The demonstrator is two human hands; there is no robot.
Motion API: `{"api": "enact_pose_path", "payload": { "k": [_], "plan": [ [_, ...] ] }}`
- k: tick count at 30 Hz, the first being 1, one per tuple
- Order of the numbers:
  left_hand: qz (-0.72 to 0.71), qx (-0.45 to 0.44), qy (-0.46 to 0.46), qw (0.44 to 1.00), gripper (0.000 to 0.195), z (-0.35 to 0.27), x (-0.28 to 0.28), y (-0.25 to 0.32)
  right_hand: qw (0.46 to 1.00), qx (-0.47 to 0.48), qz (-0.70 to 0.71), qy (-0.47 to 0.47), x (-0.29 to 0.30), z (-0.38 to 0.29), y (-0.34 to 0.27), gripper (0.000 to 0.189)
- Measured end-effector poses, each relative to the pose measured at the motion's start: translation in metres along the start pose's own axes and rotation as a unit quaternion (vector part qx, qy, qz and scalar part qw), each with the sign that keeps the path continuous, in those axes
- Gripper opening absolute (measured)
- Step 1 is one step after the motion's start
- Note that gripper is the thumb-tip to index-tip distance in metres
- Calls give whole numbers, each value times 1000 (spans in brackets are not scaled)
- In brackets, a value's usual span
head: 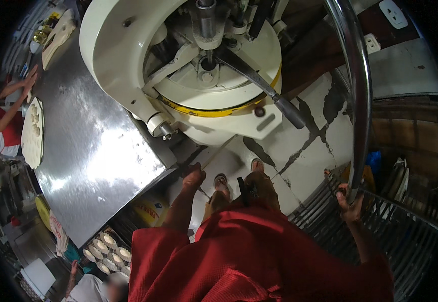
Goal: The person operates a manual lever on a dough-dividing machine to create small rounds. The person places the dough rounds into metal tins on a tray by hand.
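Observation:
A cream-painted dough divider point(219, 124) with a round head and a yellow band stands in front of me. My right hand point(350, 205) is closed around the lower end of its long, curved chrome lever point(360, 94). Beside the machine's base, my left hand point(194, 176) grips a thin pale rod point(219, 151) that slants up under the machine. A shorter black-gripped handle point(288, 111) sticks out from the head, touched by neither hand. What lies inside the round head is hidden.
A steel worktable point(90, 139) adjoins on the left, bearing dough pieces on a board point(33, 132) and a dough sheet point(57, 39). One co-worker's hands point(30, 81) are over it; another person point(87, 288) is near fluted tins point(107, 251). A slatted metal rack point(392, 230) stands right.

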State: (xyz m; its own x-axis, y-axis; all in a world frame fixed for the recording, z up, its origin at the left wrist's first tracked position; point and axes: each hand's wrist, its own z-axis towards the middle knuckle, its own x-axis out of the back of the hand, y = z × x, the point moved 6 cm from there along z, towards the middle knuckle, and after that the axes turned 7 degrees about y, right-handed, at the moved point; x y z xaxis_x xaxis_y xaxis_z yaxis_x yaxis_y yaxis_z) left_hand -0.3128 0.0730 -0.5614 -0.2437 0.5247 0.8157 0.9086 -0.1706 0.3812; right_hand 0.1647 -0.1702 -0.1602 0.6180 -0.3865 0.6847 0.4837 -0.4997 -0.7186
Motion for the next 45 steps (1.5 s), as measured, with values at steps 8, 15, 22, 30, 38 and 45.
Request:
{"api": "enact_pose_path", "payload": {
  "k": [8, 15, 22, 30, 38, 45],
  "plan": [
    [12, -53, 51, 997, 32, -9, 8, 1, 999, 19, 23, 28, -7, -16, -6, 27],
    [-3, -6, 73, 997, 33, 2, -22, -2, 997, 79, -24, -8, -4, 11, 27, 28],
    [21, 12, 23, 999, 39, -2, -15, 11, 963, 197, -182, -5, -2, -1, 16, 24],
    [36, -16, 50, 998, 35, -13, 0, 30, 1000, 15, -16, -15, 2, 4, 15, 30],
    [7, 8, 47, 999, 34, -14, 6, 28, 1000, 19, -10, -16, -6, 0, 13, 31],
    [8, -5, 61, 998, 37, -11, -1, 21, 998, 52, -14, -19, 1, -5, 46, 38]
  ]
}}
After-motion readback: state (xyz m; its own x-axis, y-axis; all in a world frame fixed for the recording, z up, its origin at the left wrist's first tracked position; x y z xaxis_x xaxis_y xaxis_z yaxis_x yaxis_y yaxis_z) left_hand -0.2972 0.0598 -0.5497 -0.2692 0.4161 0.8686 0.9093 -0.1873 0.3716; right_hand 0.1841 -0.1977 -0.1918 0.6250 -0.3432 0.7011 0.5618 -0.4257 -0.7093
